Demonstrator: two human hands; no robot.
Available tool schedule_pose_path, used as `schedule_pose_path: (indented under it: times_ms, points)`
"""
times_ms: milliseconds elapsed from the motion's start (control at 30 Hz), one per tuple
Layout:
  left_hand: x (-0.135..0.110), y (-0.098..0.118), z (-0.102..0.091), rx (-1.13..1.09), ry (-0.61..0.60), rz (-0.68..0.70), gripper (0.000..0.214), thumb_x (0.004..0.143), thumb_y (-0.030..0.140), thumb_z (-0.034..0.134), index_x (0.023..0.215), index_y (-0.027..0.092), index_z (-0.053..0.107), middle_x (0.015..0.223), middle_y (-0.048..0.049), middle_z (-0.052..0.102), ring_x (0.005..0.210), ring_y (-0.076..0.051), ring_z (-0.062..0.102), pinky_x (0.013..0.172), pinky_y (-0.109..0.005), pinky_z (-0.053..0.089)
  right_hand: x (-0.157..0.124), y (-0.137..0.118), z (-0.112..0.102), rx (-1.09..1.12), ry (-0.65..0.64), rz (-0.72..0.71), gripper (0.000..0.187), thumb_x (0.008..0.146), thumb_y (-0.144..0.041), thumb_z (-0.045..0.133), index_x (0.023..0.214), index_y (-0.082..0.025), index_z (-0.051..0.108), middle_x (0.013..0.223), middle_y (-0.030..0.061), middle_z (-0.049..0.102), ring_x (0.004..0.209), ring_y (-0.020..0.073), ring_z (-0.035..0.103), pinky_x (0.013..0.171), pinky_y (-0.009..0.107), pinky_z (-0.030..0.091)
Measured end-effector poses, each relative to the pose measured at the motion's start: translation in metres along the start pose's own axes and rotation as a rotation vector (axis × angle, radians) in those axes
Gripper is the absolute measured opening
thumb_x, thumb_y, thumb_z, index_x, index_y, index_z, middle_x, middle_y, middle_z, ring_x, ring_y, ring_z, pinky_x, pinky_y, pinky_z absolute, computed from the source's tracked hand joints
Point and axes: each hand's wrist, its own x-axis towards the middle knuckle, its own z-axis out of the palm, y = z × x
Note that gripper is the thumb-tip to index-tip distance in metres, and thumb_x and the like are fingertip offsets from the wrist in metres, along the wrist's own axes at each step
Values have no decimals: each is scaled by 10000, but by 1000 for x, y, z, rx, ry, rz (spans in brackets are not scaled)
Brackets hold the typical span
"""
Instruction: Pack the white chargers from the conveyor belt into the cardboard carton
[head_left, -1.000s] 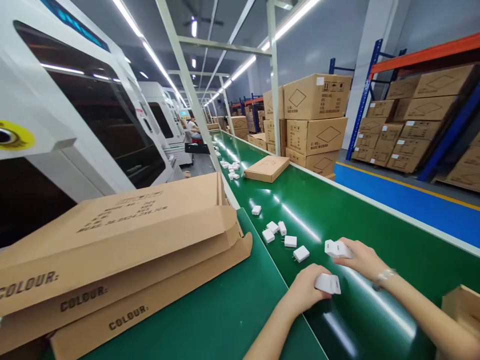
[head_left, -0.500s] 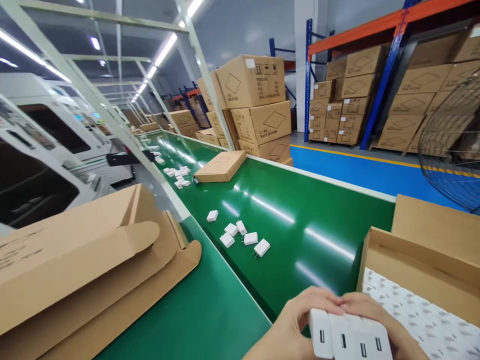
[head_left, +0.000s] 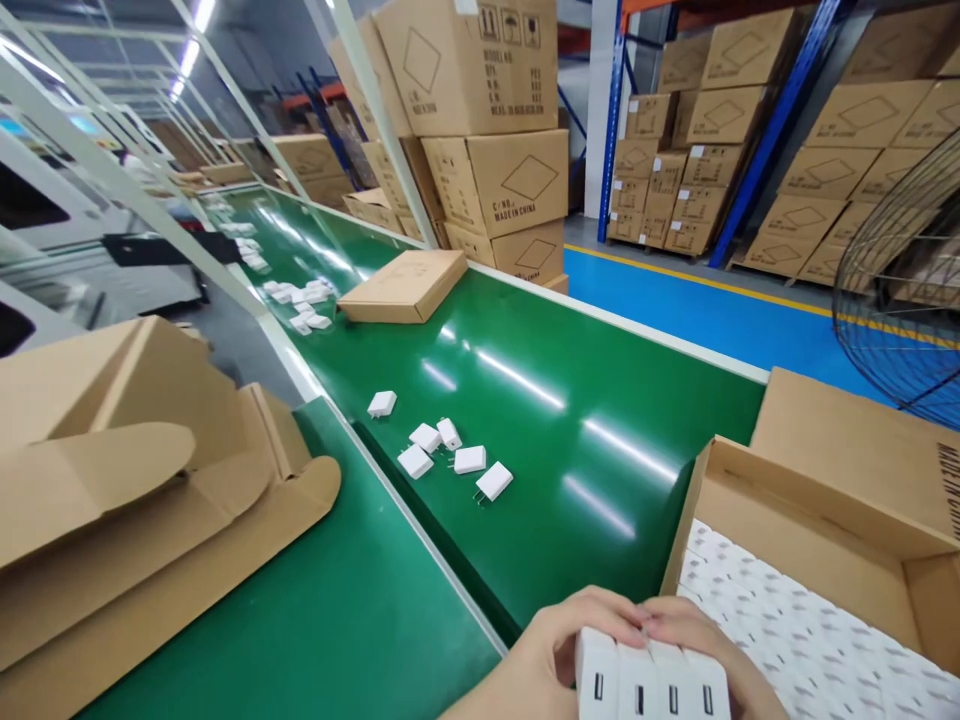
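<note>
At the broad green belt [head_left: 600, 380] I see an open carton [head_left: 795, 505] packed with white chargers [head_left: 787, 630], and beside it the person's left hand [head_left: 541, 640] and right hand [head_left: 705, 632], both curled inward, gripping a row of four chargers [head_left: 654, 680] between them, loose chargers [head_left: 495, 482] lying farther up.

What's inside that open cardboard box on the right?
Inside the open box, rows of white adapters sit packed together. Whatever lies beneath them is covered; the near part is out of frame.
</note>
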Motion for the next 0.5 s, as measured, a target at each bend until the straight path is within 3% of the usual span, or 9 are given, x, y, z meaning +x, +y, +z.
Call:
schedule_pose_path:
  times_ms: [233,500]
  points:
    - [-3,6,12,1,73,-56,491,573,63,789,1000,279,679,1103,-67,585,1011,-219,589,838,-295,448,-1,-3,2,26,10,-21,389,839,-300,632,1195,-411,521,1153,55,586,1072,237,582,830,319,532]
    - [-8,5,16,35,65,19,538,562,21,775,1010,299,672,1112,-48,592,1019,-216,590,886,-315,443,-3,-10,3,-25,25,-53,340,860,-328,600,1180,-410,522,1144,62,584,1053,244,591,833,347,535]
